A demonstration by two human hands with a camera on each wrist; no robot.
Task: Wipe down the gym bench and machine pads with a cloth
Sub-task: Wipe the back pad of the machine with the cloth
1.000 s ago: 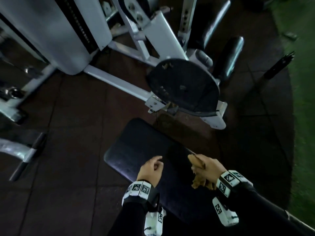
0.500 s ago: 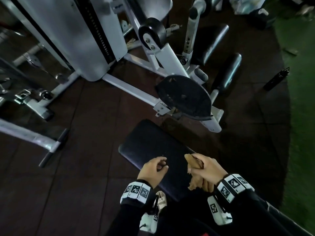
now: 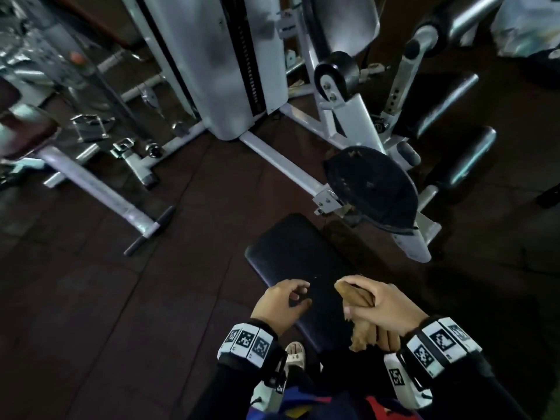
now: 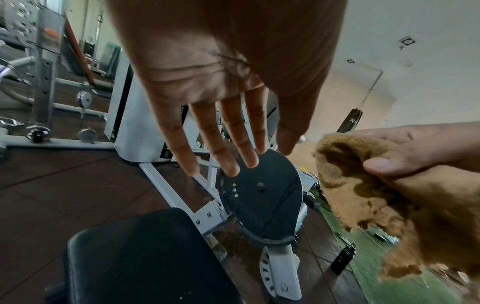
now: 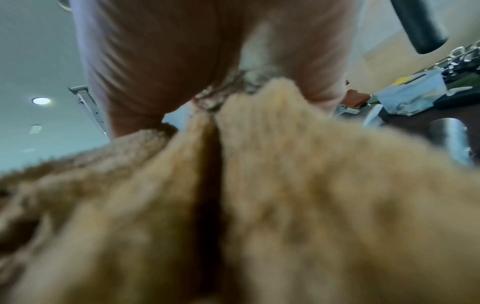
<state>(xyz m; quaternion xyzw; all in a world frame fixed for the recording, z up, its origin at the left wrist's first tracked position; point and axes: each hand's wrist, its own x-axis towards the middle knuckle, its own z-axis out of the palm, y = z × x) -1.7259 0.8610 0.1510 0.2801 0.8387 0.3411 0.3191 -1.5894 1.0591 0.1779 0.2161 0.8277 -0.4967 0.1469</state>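
Cloth: tan, fuzzy terry, bunched and crumpled, frayed lower edge. Gripped in the right hand, one end poking out past the thumb, the rest hanging below the fist.

Bench pad: black, padded, rounded corners, lying flat directly beneath both hands.

Machine seat pad: black, rounded, worn; beyond the fingertips, past the bench's far end.

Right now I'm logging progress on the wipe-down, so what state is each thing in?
Cloth: bunched, gripped in the right hand, above the bench, not on it.
Left hand: empty, fingers relaxed, above the bench.
Bench: flat, bare, small specks on its pad.
Seat pad: worn, torn at the far edge.
Roller pads: untouched.
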